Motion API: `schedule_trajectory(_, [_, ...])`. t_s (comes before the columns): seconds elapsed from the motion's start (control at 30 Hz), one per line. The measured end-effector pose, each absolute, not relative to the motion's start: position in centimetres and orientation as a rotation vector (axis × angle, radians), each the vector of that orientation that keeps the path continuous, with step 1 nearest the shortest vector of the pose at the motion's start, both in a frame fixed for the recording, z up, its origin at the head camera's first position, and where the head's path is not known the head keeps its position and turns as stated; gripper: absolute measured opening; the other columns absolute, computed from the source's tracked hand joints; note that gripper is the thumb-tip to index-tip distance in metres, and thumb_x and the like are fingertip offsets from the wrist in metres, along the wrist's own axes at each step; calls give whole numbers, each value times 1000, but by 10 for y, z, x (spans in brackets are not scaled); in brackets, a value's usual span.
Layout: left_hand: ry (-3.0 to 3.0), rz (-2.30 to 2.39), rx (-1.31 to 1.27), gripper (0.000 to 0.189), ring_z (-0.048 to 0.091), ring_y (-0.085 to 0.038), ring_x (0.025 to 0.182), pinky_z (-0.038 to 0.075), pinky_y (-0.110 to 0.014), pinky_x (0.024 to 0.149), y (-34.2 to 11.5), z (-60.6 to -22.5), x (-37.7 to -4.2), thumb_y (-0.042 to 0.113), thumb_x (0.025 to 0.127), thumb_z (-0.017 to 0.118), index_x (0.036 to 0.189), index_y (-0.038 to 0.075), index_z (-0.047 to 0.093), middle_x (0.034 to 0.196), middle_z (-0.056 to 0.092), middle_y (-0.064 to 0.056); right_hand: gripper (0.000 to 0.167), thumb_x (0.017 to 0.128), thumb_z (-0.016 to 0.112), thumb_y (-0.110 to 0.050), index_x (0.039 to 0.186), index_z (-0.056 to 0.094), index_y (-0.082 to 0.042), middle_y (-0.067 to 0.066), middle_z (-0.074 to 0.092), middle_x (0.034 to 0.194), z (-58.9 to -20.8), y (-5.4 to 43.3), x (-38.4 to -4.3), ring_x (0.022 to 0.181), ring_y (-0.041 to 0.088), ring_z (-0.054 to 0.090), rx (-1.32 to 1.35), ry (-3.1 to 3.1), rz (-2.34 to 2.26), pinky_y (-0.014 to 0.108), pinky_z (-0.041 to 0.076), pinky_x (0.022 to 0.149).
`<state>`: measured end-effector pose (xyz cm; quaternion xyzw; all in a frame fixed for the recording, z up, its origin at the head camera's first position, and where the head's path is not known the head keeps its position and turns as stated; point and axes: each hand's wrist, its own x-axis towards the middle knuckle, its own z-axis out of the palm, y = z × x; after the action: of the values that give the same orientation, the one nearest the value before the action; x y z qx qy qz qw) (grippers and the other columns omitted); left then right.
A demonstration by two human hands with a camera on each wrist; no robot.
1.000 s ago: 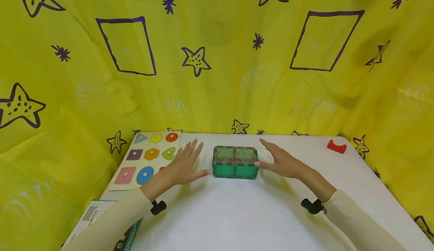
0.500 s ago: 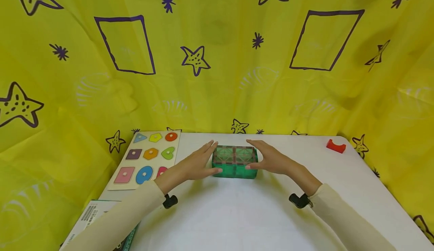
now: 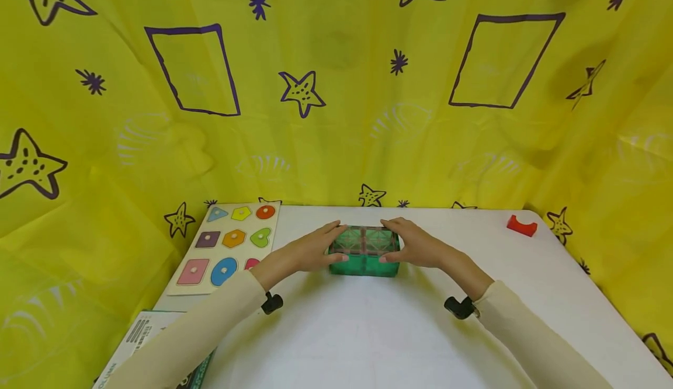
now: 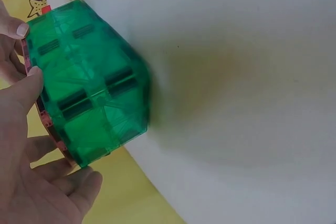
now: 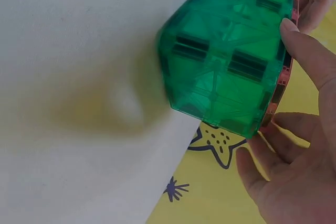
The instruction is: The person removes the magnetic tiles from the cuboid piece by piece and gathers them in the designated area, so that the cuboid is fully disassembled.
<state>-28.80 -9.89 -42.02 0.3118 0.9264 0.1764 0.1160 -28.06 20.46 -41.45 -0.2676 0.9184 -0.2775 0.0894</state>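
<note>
We see a translucent green box (image 3: 364,265) with a pinkish top on the white table (image 3: 368,330), contents unclear; left hand (image 3: 311,250) and right hand (image 3: 420,247) grip its ends, fingers curled, thumbs on the front. Shaped pieces (image 3: 233,238) sit in the puzzle board (image 3: 221,253), left; left arm (image 3: 210,316) partly covers it and a printed package (image 3: 152,322). Red block (image 3: 521,227), far right. Yellow starfish-print sheet (image 3: 347,149) behind and at both sides.

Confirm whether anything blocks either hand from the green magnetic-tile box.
Nothing visible does: the left hand and right hand grip the green magnetic-tile box, one at each end. The knobbed shape-puzzle board and red notched block lie apart from it, off to either side.
</note>
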Motion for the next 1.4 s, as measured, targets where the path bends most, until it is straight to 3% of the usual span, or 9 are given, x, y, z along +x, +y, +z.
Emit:
schedule_trajectory(0.9, [2689, 487, 913, 78, 27, -33, 160, 30, -52, 127, -95, -415, -287, 49, 108, 58, 170, 15, 24, 175, 19, -14, 83, 94, 83, -38, 154, 47, 6, 24, 45, 140, -409, 209, -283, 130, 41, 46, -803, 2721, -786, 59, 47, 107])
schedule_trajectory(1.4, [2696, 502, 924, 78, 33, -36, 157, 34, -53, 125, -98, -416, -285, 48, 108, 58, 169, 15, 25, 175, 20, -16, 77, 89, 88, -32, 150, 53, 2, 20, 49, 135, -410, 204, -275, 126, 39, 46, -841, 2851, -755, 56, 50, 104])
